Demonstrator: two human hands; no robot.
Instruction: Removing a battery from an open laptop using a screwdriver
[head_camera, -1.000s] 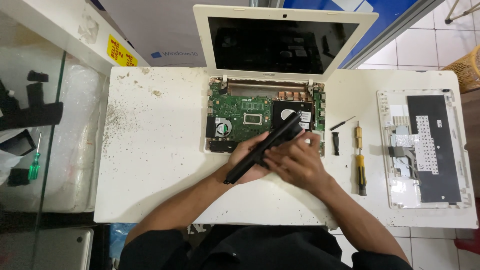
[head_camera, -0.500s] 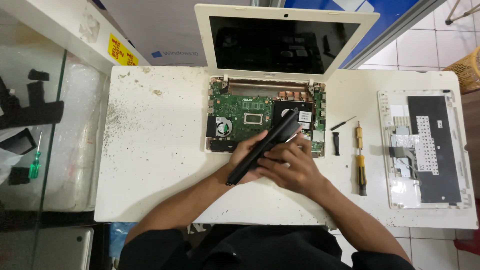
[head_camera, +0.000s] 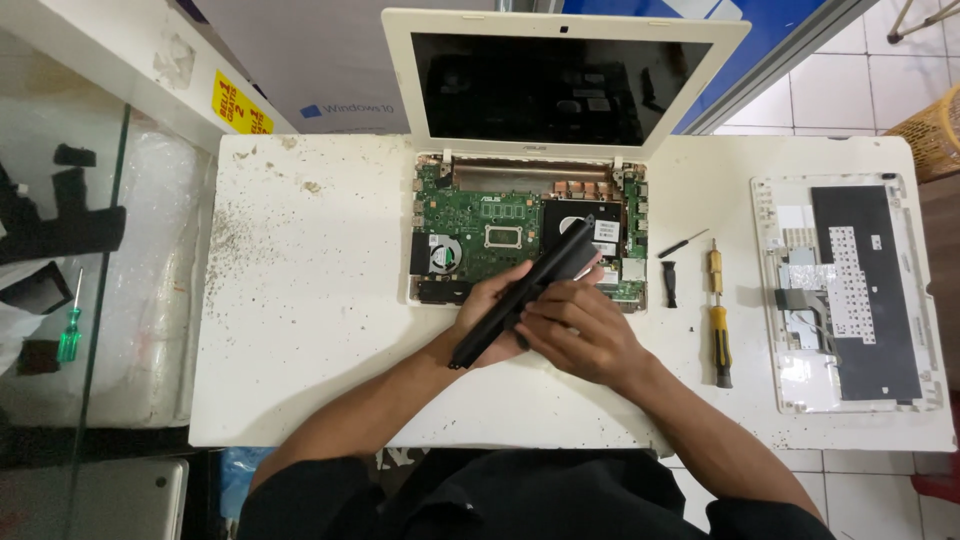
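Hands over opened laptop (head_camera: 530, 230) on white bench (head_camera: 310, 330) — both grip a long black battery bar (head_camera: 525, 292), held tilted, upper end above the green board (head_camera: 490, 225), lower end off the front edge of the chassis. Left hand (head_camera: 488, 312) fingers wrapped under the bar; right hand (head_camera: 575, 335) fingers closed over its middle. Yellow-handled screwdriver (head_camera: 720, 335) lies to the right, apart; detached keyboard panel (head_camera: 850, 290) beyond it.

Head camera looks straight down at the table (head_camera: 300, 300).
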